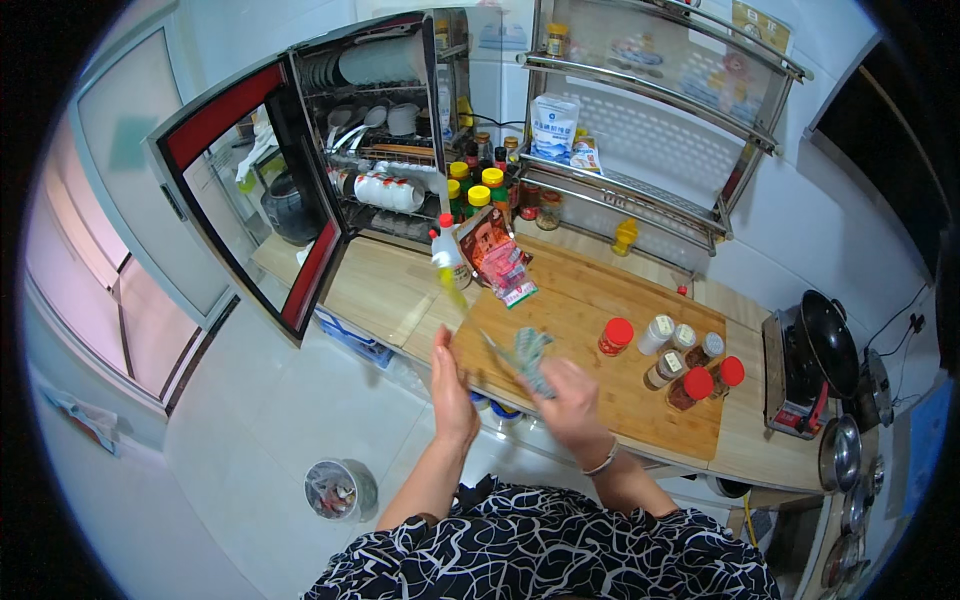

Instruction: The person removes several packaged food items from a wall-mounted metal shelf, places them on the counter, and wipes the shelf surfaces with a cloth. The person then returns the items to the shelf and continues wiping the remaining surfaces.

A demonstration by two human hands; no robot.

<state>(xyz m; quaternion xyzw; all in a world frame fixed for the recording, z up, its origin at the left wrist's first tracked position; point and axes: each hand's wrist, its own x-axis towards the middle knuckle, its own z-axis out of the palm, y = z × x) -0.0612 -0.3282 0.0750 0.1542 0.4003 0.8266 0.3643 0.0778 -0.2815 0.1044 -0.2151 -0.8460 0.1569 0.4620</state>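
My right hand (571, 405), blurred by motion, grips a bunched green-and-white cloth (534, 360) over the front edge of a bamboo cutting board (570, 300). A thin greyish streak beside the cloth is too smeared to identify. To its left, my left hand (454, 397) is raised and seen edge-on, fingers stretched out; nothing shows in it. Beyond the hands, a brown-and-red food packet (495, 251) rests at the board's back left corner. A red-lidded jar (616, 337) and several spice jars (664, 370) stand on the board's right part.
At the left, an open-doored dish cabinet (386, 139) holds bowls and plates. Yellow-capped bottles (478, 196) crowd beside it. A metal wall rack (652, 82) hangs above the counter. Right of the board, a black wok (825, 341) sits on a stove. A waste bin (364, 491) stands on the floor.
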